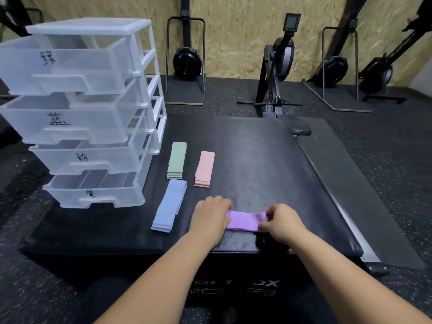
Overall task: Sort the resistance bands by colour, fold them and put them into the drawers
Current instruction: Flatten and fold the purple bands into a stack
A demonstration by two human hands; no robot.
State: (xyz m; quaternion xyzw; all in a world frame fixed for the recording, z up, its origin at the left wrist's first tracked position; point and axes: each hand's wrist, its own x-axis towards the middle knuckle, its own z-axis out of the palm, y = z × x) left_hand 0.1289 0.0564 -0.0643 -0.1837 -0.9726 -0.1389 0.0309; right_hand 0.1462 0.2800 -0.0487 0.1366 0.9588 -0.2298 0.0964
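Both my left hand [211, 218] and right hand [284, 222] pinch the purple band [244, 221], flattening its fold beside the blue band [169, 206].

On box [268, 160], drawer unit [88, 113] left, three folded bands [177, 160] beside it, fourth band [245, 221] nearer

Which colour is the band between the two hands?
Purple. The band shows best in the head view.

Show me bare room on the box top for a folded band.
Free: the wide box top patch right of the pink band, beyond the purple band. Crowded: left, where green band and blue band lie beside the drawers.
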